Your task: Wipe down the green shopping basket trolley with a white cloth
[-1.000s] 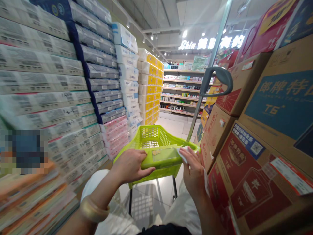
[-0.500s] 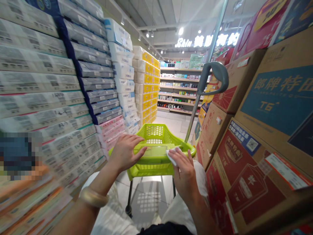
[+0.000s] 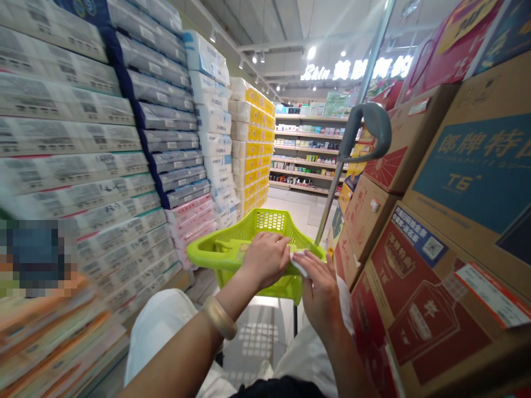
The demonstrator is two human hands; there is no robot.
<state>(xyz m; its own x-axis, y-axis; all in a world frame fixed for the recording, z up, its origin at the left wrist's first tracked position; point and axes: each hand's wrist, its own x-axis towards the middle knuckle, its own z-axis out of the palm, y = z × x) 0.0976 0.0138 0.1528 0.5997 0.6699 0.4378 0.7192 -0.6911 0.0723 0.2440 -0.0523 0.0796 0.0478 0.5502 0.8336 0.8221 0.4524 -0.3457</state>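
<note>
A lime-green shopping basket (image 3: 207,251) on a wheeled stand is right in front of me. My left hand (image 3: 265,260) curls over its near rim, fingers wrapped round the edge. My right hand (image 3: 321,287) lies beside it on the rim and pinches a small white paper (image 3: 299,263) between thumb and fingers. A gold bangle (image 3: 219,318) sits on my left wrist. The basket's grey pull handle (image 3: 367,130) rises on a metal pole at the right.
Stacked packs of tissue (image 3: 103,149) wall the aisle's left side. Brown and red cartons (image 3: 435,221) pile up close on the right. Shelves of goods (image 3: 307,160) stand at the far end across a tiled floor (image 3: 253,331).
My left hand slid right along the basket's rim until it met my right hand. The basket turned, its left corner swinging toward me. My right hand kept hold of the paper.
</note>
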